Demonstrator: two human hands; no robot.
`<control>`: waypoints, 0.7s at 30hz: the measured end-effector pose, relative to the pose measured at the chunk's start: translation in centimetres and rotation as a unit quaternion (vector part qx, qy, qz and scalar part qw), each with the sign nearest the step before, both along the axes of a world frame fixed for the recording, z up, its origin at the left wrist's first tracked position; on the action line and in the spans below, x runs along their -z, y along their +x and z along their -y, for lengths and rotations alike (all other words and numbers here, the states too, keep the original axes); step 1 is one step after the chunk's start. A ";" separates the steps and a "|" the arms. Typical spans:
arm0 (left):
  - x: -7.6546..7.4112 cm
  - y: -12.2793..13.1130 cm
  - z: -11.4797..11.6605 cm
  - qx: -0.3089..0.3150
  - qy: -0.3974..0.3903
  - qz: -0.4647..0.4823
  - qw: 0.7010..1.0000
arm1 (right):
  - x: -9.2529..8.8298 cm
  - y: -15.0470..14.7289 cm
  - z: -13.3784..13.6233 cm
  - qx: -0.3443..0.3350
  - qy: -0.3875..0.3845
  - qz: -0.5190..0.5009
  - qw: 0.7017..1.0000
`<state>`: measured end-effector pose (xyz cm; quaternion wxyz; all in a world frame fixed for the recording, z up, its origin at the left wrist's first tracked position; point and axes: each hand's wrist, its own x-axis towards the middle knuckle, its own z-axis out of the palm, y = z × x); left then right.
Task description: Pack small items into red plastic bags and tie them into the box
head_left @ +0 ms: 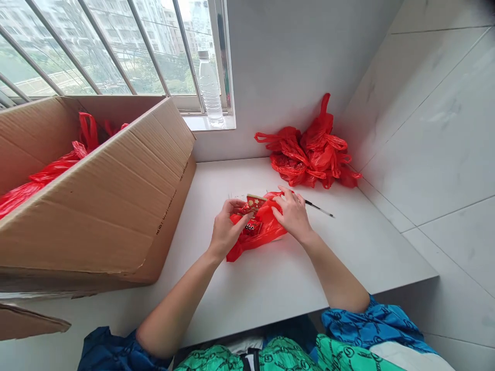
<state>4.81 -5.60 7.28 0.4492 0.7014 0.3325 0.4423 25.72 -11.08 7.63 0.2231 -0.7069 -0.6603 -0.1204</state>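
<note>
Red plastic bag (258, 232) at frame centre on table (270, 278), between both hands. Left hand (225, 230) pinches small red-gold packet (255, 202) at bag's top. Right hand (294, 214) presses fingers closed on bag's right edge. Pen (319, 208) just right.

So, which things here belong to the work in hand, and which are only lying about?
In use: red bag and small red packet, held by left hand and right hand.
Lying about: pen, water bottle, cardboard box, pile of red bags.
</note>
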 end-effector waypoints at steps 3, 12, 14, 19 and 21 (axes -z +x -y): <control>-1.1 -0.7 0.9 0.079 -0.152 0.143 0.975 | -1.1 -0.9 0.5 0.009 0.076 -0.044 0.996; -0.3 -0.3 1.7 0.127 -0.243 0.141 0.951 | -1.9 -3.2 1.4 -0.133 0.049 -0.114 0.983; 0.0 -0.4 1.5 0.155 -0.247 0.131 0.948 | -1.7 -3.4 1.3 -0.147 0.023 -0.132 0.980; 0.0 -1.3 0.8 0.169 -0.262 0.081 0.947 | -1.8 -2.9 1.2 -0.178 -0.029 -0.185 0.966; 0.2 -1.4 0.5 0.168 -0.268 0.074 0.946 | -1.9 -2.9 1.2 -0.187 -0.050 -0.208 0.959</control>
